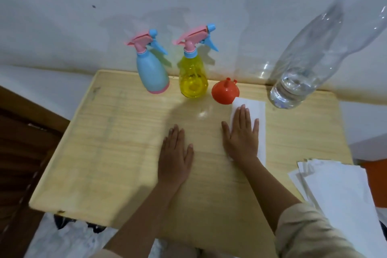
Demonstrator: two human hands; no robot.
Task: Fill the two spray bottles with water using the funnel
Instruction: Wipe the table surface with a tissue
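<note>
Left hand (175, 154) flat on pale wooden table (117, 153), fingers spread, empty. Right hand (243, 136) flat, palm down, pressing white folded paper towel (260, 111). At far edge by wall: opaque blue spray bottle (152, 73), translucent yellow spray bottle (193, 77), inverted orange plastic funnel (224, 92), all upright, caps on. Clear plastic water bottle (310, 69) at right, water low. Stack of white papers (339, 190) at near right.

Water bottle (314, 58) top and paper stack (345, 199) run off-frame.

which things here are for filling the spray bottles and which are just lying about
For the job:
blue spray bottle
yellow spray bottle
orange funnel, lying mouth down
clear water bottle, low on water

Just lying about:
white paper strip under the right hand
stack of white papers at the table's right edge
</note>
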